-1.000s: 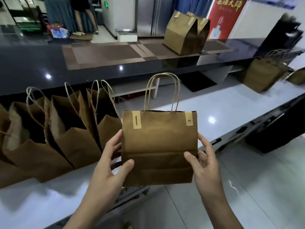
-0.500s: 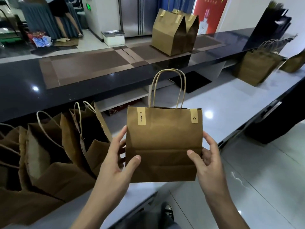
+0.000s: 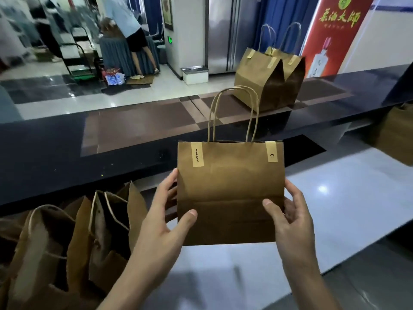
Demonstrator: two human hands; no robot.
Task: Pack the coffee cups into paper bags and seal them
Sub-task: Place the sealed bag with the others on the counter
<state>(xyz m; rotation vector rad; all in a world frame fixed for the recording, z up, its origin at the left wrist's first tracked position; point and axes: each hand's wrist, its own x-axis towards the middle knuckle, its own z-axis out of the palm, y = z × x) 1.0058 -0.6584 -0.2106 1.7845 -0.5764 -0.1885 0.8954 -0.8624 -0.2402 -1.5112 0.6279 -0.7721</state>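
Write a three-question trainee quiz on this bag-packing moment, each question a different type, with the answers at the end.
1. True or false: the held bag is sealed with two strips of tape over its top edge.
2. Multiple choice: how is that bag supported? A) by its twisted handles; B) by the left hand and right hand gripping its lower sides; C) standing on the white counter.
3. Fill in: the left tape strip reads "Good ____!"

Key: 1 true. 2 B: thumbs in front, fingers behind, bag held off the counter. 3 luck.
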